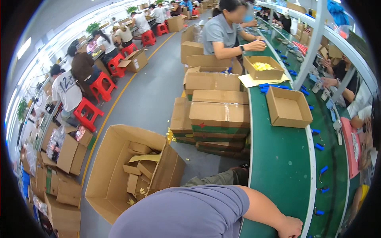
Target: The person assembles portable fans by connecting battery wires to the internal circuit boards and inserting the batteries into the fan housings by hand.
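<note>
My left hand (290, 227) is at the lower right, on the green bench (274, 158) close to its pale metal edge strip. Its fingers are curled closed, and whatever they may hold is hidden from me. The bare forearm comes out of a grey-purple sleeve. My right hand is out of the picture. Just past the strip, a green conveyor (331, 174) carries several blue cylindrical parts with short wires; the closest blue part (318, 212) lies to the right of my hand. Further along the bench stands an open shallow cardboard box (289, 107).
A big open carton (131, 170) with cardboard scraps stands on the floor at left. Stacked cartons (220, 115) line the bench. Beyond them a co-worker (226, 35) works beside a box of yellow pieces (262, 66). Red stools (88, 113) with seated people line the far left.
</note>
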